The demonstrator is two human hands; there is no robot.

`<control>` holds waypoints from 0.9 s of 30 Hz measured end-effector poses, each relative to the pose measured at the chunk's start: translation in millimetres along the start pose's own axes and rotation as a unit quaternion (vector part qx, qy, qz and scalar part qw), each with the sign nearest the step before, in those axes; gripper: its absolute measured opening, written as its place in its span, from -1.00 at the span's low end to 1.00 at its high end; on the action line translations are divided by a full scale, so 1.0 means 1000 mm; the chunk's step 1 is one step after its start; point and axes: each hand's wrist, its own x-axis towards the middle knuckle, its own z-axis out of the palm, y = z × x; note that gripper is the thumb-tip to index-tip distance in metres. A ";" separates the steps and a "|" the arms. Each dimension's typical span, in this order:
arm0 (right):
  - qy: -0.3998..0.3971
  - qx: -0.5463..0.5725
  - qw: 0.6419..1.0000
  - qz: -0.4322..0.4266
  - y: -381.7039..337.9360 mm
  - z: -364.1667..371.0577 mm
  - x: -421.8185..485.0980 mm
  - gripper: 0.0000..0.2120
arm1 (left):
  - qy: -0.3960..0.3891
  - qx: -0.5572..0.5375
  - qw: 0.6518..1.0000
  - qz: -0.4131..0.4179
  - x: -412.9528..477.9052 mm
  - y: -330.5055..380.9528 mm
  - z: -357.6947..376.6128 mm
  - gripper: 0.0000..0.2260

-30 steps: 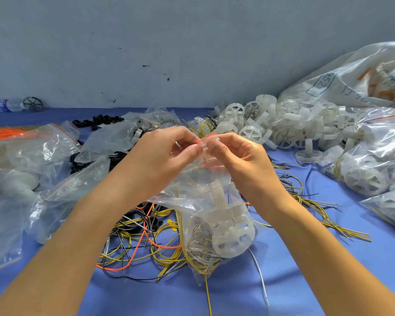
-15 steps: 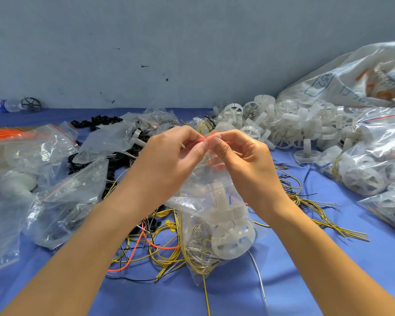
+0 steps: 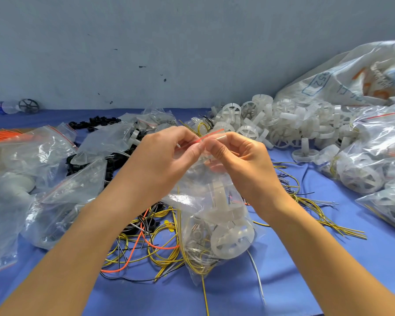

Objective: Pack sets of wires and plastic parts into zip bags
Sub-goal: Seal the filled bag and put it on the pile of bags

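Firstly, at the left of the blue desk [image 3: 306, 281] lie several spare zip bags [image 3: 55, 197], some with parts inside, probably set aside there within easy reach. In the middle, the left hand [image 3: 167, 153] pinches the red seal strip [image 3: 211, 135] of the held bag [image 3: 214, 201] between thumb and fingers. The right hand [image 3: 240, 156], touching the left one, pinches the same strip just beside it. The bag hangs down from both hands, so its weight keeps the mouth straight; I judge this helps to press the seal closed. I cannot tell if its bottom touches the desk. Inside are a white plastic wheel [image 3: 232, 238] and coiled yellow wires. Behind and below it, loose wires [image 3: 151, 245] lie tangled. Far to the right is a pile of white plastic parts [image 3: 290, 124], and filled bags [image 3: 369, 160] lie at the right edge.
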 end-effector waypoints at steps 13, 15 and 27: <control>-0.009 0.052 0.998 0.046 -0.001 -0.006 0.001 -0.87 | -0.005 0.033 0.999 0.014 0.000 -0.003 -0.005 -0.90; 0.027 0.064 0.996 0.052 -0.001 -0.009 0.004 -0.90 | 0.001 0.036 0.999 0.013 0.001 -0.005 -0.010 -0.90; 0.012 0.087 0.995 0.053 0.001 -0.009 0.001 -0.82 | 0.000 0.026 1.000 0.009 0.000 -0.005 -0.015 -0.89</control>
